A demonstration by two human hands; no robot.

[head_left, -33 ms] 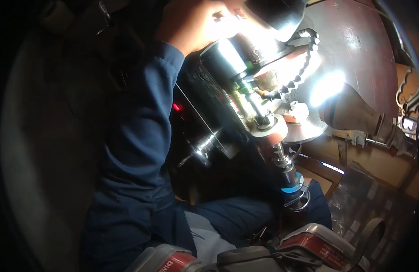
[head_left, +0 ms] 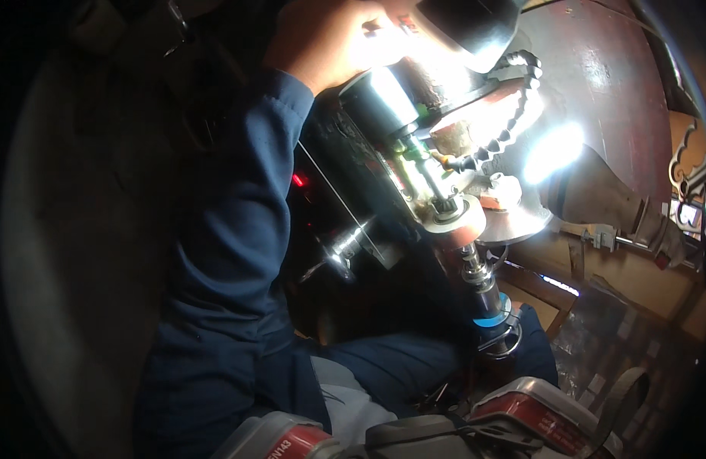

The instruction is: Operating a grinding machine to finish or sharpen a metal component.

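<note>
Two filter cartridges (head_left: pixel 540 417) crowd the lower edge; a blue sleeve (head_left: pixel 234 206) leads to the left hand (head_left: pixel 330 40) at upper centre, its hold impossible to tell through glare. No right hand shows. Just beyond is the tilted machine (head_left: pixel 379 105), its toothed shaft (head_left: pixel 429 174) at centre. The step appears to be steadying or adjusting it; the next move calls for fingers clear of the shaft.

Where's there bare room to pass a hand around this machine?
Likely over the reddish-grey panel, right of the segmented hose and above the bright glare, though depth is unclear. Left of the blue sleeve looks open but too dark to trust. Crowded: from left hand down to pinkish collar, along the metal shaft.
</note>
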